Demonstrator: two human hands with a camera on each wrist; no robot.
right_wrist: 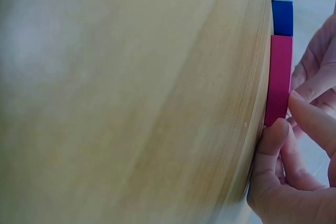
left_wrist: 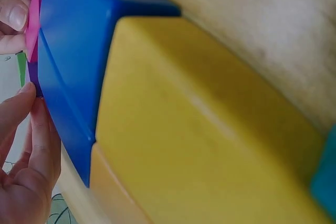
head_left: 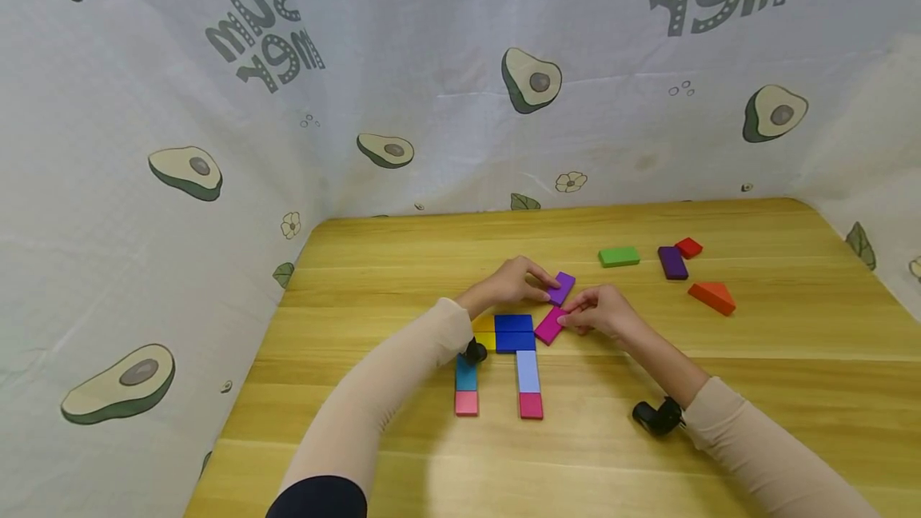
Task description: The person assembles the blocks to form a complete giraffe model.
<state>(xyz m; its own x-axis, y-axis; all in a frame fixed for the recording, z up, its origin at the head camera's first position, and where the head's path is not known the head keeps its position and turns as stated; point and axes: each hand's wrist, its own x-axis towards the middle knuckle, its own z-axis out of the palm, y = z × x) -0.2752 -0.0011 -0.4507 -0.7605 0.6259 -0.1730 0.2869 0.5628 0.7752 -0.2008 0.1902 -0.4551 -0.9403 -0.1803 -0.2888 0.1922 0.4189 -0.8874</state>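
Observation:
In the head view, my left hand [head_left: 509, 281] pinches a purple block [head_left: 563, 288] lying at a slant on the table. Just below it, my right hand [head_left: 608, 312] holds a magenta block [head_left: 550, 326] between thumb and fingers. The magenta block's lower end is close to two stacked blue blocks [head_left: 514, 324]. Left of the blue pair lie yellow blocks [head_left: 485, 340], partly covered by my left wrist. A teal block [head_left: 466, 376] with a pink block [head_left: 466, 404] and a pale blue block [head_left: 528, 372] with a crimson block [head_left: 531, 406] extend downward like two legs.
Farther right on the wooden table [head_left: 777, 406] lie a green block [head_left: 619, 257], a dark purple block [head_left: 672, 263], a small red block [head_left: 689, 247] and an orange-red triangular block [head_left: 712, 297]. A cloth printed with avocados [head_left: 446, 62] hangs behind and at the sides.

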